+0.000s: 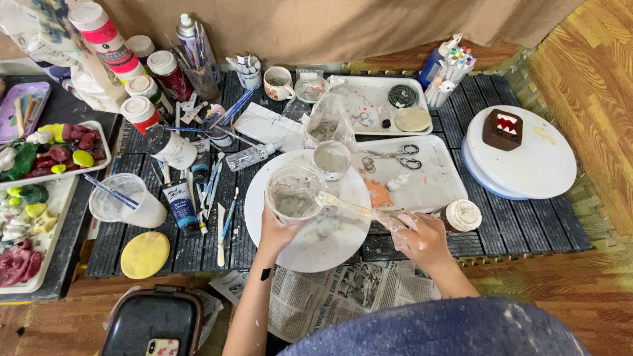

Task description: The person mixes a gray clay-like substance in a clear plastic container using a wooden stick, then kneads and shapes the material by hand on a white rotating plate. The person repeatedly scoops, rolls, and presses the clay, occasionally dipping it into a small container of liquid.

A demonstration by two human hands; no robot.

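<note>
**A:** What sat nearest the camera?

**B:** I saw the person's blue, paint-flecked clothing, then the spread sheets of printed newspaper [316, 296] on the wooden floor. Just beyond, both forearms reached up to the low table of dark slats [521, 227].

**A:** And the hands?

**B:** The left hand [275, 231] was cupped under a clear plastic cup smeared with grey-white paste [295, 193], fingers curled around its near wall, thumb on the rim side. The cup stood roughly upright over a round white board [316, 244], mouth tipped slightly toward the camera. The right hand [417, 234], coated in pale paste, was closed around the near end of a long paste-covered wooden stick [346, 206].

**A:** How did the stick lie?

**B:** Its long axis ran nearly level, lower right to upper left. The held end sat in the right fingers; the free tip pointed left into the cup, resting at its right rim. Most of its length lay bare between the two hands.

**A:** Farther out?

**B:** Just right of the right hand stood a small brown jar with a white lid [460, 215]. Behind the cup was a second small cup of grey paste [331, 159], and a white rectangular tray [438, 181] holding metal scissors [399, 155]. Far right, a round white turntable [534, 165] carried a brown block figure with a toothy red mouth [502, 129].
</note>
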